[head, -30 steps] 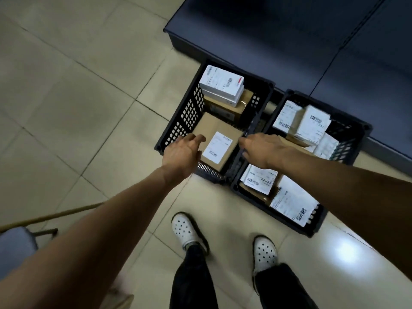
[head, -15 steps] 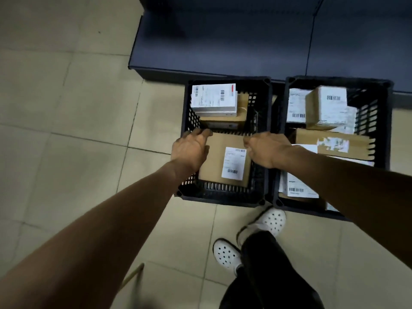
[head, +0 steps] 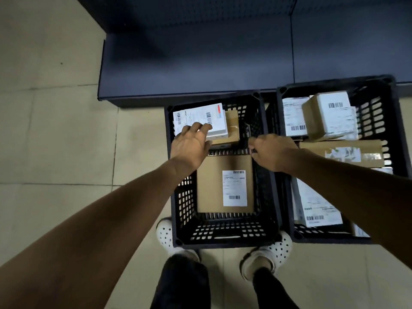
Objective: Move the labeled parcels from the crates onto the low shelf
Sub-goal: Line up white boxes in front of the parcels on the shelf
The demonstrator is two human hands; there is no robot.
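Parcels (head: 321, 210) w/ white labels sit in the left crate (head: 223, 231) and the right crate (head: 374, 117). None is on the low shelf (head: 200, 70) yet, so the task is prob at its start. The left hand (head: 190, 146) is spread, w/ fingertips (head: 206, 127) over the near corner of the white parcel (head: 200, 114) topping the far stack. I can't tell if they touch it. Nothing is clasped; the fingers are straight and apart, prob splayed to take a wide flat box by its edge. The right hand (head: 273, 152) hovers just right of that stack, close to the crate wall, fingers loosely curled w/ nothing visible in them. It looks set to catch the opposite side for a two-handed lift. Under the white parcel lies a brown box (head: 231, 132). Below both wrists, toward the body, a flat brown parcel (head: 211, 186) lies label up. Past the right knuckles, a small taped box (head: 330, 114) rests on other parcels. The shelf starts just beyond the fingertips, w/ both crates pushed up near its edge, so the carry is short. The top parcel likely goes first b/c nothing lies on it. Risk: the box beneath could shift.
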